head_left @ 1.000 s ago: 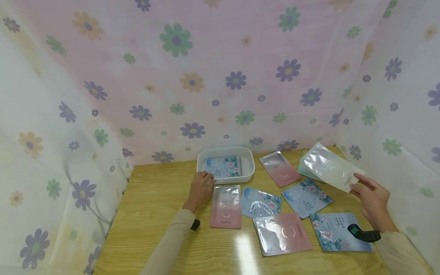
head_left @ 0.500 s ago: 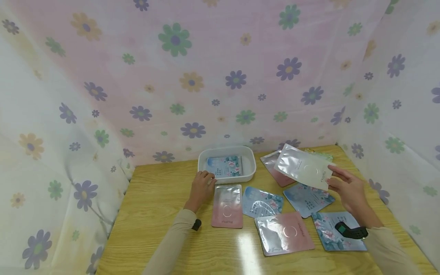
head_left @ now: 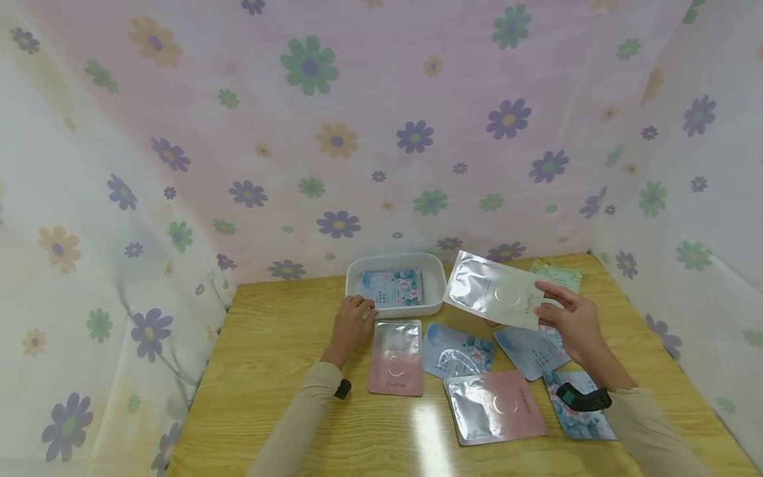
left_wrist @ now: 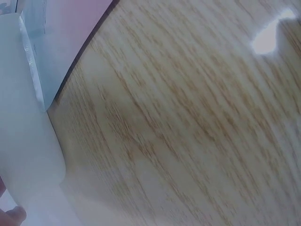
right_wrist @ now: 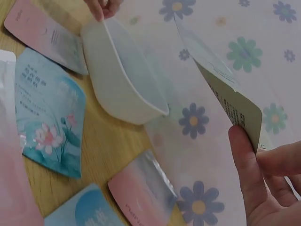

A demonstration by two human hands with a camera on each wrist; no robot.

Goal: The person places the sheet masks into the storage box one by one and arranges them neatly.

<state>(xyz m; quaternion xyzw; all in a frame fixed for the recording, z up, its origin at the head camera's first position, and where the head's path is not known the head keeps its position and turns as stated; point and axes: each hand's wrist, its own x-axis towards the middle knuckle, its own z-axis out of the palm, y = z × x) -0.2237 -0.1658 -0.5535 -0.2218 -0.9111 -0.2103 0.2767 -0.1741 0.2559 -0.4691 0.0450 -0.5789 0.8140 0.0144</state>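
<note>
My right hand point(head_left: 573, 323) pinches a silver and pale-green face mask packet point(head_left: 495, 291) by its right end. The packet is held above the table, its far end at the right rim of a white plastic bin point(head_left: 396, 311). In the right wrist view the thumb and fingers point(right_wrist: 247, 165) grip the packet's lower edge. My left hand point(head_left: 352, 328) holds the bin's front left corner, fingers curled over the rim. A blue flowered mask packet point(head_left: 390, 288) lies inside the bin.
Before the bin lie a silver-pink packet point(head_left: 396, 358), a blue packet point(head_left: 456, 351) and another silver-pink packet point(head_left: 496, 407). More blue packets point(head_left: 530, 351) lie to the right. A green packet point(head_left: 557, 275) is at the back right. Flowered cloth point(head_left: 334, 132) walls the table.
My right hand has carried the silver and pale-green packet leftward, from the table's right side to the bin's right rim. The left hand has stayed on the bin.
</note>
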